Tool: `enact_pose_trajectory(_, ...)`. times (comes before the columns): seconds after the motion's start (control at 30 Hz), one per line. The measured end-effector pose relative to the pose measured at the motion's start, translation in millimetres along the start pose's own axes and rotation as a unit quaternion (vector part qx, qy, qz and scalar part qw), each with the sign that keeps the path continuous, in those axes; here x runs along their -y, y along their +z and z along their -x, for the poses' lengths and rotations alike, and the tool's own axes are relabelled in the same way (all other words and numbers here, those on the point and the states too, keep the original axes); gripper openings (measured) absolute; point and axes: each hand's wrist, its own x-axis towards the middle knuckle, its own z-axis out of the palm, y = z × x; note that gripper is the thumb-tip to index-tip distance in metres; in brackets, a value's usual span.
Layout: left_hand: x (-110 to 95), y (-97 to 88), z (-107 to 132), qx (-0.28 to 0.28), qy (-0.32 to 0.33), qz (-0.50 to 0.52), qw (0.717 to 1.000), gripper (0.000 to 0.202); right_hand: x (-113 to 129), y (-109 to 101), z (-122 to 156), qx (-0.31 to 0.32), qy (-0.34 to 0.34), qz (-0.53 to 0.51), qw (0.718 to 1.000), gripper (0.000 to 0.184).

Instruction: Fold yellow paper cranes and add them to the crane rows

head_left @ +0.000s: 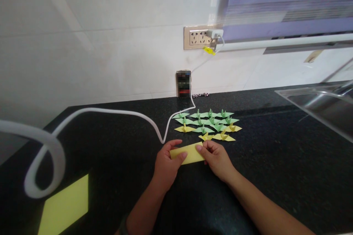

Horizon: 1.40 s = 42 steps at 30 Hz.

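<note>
A folded strip of yellow paper (pixel 190 155) is held between my two hands, just above the dark countertop. My left hand (pixel 168 159) pinches its left end, thumb on top and index finger stretched out behind. At the right end, my right hand (pixel 217 157) grips the paper between thumb and curled fingers. Just beyond my hands stand several folded paper cranes in rows. Green cranes (pixel 203 129) fill most of the rows, and a few yellow cranes (pixel 224 137) sit at the near side and ends.
Yellow paper (pixel 66 207) lies at the lower left. A thick white cable (pixel 118 111) loops across the black counter (pixel 116 147). A phone-like device (pixel 183 83) leans on the wall below a socket (pixel 194 38) with a plugged-in charger (pixel 215 33). A metal sink (pixel 325 101) is at right.
</note>
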Motion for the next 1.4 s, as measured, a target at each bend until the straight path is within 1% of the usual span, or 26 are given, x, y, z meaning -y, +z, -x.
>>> enact_pose_trajectory(0.1, 2.5, -0.4, -0.8, -0.003, -0.001, -0.003, 1.0, 0.042, 0.7, 1.3, 0.6, 0.008, 0.0, -0.006, 1.0, 0.027)
enact_pose_trajectory(0.2, 3.7, 0.6, -1.4, -0.011, -0.002, 0.011, 1.0, 0.042, 2.2, 1.4, 1.8, 0.036, 0.018, -0.035, 0.999, 0.024)
enact_pose_trajectory(0.27, 3.9, 1.6, -1.4, -0.015, -0.006, 0.022, 1.0, 0.04, 2.4, 0.9, 2.2, 0.041, 0.026, -0.04, 0.998, 0.023)
enact_pose_trajectory(0.5, 1.7, 3.1, 0.3, -0.039, -0.029, 0.041, 0.998, 0.036, 1.1, 0.2, 0.7, 0.026, 0.034, -0.039, 0.998, 0.024)
enact_pose_trajectory(0.7, 0.0, 3.8, 0.7, -0.052, -0.034, 0.048, 0.997, 0.035, 1.0, 0.4, 1.3, 0.023, 0.03, -0.028, 0.999, 0.026)
enact_pose_trajectory(1.13, -4.0, 5.6, 2.3, -0.053, -0.047, 0.068, 0.995, 0.035, 4.6, 1.4, 2.8, 0.012, 0.041, -0.018, 0.999, 0.031)
enact_pose_trajectory(1.4, 1.6, 5.9, 0.7, -0.046, -0.038, 0.071, 0.996, 0.033, 3.0, 0.6, 2.8, 0.014, 0.036, -0.028, 0.999, 0.03)
